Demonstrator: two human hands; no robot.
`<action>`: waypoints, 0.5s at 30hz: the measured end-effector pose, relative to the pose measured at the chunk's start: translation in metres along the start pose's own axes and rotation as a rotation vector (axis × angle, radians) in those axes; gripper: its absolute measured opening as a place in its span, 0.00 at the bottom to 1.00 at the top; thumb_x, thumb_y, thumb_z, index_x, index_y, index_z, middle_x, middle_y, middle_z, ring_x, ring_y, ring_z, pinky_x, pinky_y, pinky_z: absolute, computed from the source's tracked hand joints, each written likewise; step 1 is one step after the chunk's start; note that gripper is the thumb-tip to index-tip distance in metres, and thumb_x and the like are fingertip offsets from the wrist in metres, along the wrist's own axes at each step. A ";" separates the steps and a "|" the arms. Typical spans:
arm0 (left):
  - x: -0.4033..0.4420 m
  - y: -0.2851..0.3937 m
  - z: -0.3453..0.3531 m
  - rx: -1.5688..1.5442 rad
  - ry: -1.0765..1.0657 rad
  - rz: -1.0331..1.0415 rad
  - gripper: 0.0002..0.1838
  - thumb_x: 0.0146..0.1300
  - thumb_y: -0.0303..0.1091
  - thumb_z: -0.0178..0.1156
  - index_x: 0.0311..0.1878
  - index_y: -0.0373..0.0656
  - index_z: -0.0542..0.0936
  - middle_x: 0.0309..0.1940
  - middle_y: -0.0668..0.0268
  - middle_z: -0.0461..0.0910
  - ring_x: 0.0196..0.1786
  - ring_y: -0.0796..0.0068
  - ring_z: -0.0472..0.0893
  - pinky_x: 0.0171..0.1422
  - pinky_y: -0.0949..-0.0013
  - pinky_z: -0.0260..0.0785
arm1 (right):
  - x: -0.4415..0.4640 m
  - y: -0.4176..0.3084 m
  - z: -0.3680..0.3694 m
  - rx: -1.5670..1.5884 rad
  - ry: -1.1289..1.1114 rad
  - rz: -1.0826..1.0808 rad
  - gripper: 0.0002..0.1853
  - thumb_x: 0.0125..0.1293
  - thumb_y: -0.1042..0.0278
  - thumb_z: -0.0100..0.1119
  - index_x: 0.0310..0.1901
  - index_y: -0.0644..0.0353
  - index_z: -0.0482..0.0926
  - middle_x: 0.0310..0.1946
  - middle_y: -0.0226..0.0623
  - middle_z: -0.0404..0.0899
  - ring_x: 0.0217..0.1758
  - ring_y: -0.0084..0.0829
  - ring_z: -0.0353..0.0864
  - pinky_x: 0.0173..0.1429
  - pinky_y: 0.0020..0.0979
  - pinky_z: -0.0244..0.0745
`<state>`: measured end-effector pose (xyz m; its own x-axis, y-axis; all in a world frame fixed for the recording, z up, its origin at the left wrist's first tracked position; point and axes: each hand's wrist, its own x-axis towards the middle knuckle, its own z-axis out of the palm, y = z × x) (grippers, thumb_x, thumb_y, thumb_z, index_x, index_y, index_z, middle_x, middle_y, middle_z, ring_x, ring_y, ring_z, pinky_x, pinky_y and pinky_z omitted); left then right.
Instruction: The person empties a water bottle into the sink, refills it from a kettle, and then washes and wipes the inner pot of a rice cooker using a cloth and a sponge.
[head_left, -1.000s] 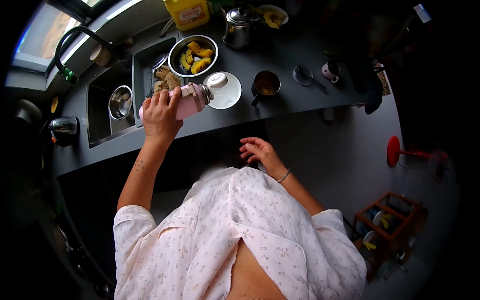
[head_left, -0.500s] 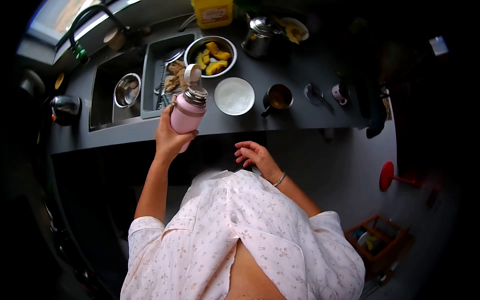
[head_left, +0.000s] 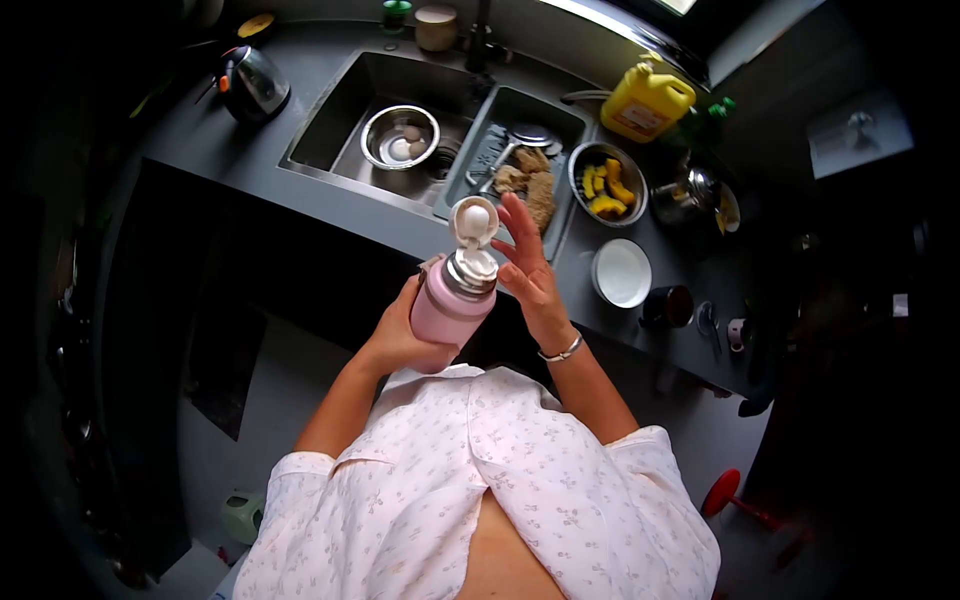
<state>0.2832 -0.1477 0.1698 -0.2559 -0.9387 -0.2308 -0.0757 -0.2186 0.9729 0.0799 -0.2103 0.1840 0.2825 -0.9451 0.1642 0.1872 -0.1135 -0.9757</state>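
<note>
Since the earlier frame, my right hand (head_left: 532,290) has risen beside the flipped-up lid (head_left: 473,222); its fingers are spread, empty, and I cannot tell whether they touch. My left hand (head_left: 398,338) grips the pink bottle (head_left: 447,315), tilted, before the worktop (head_left: 235,155) edge. White bowl (head_left: 621,274): on worktop, right of both hands.

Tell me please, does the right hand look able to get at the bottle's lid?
Probably yes: the right hand looks empty, its fingers are spread close beside the open lid, and nothing visible stands between.
</note>
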 end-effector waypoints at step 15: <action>-0.036 -0.023 -0.214 -0.283 0.143 0.045 0.50 0.38 0.41 0.75 0.67 0.42 0.62 0.54 0.65 0.72 0.55 0.71 0.73 0.61 0.66 0.67 | 0.030 0.050 0.139 0.080 -0.073 0.305 0.22 0.70 0.64 0.54 0.63 0.60 0.68 0.60 0.37 0.71 0.61 0.28 0.72 0.57 0.26 0.71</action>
<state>0.5003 -0.1664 0.1592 -0.1134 -0.9726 -0.2029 0.2091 -0.2230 0.9521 0.2284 -0.2016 0.1599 0.4034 -0.9069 -0.1216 0.1562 0.1992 -0.9674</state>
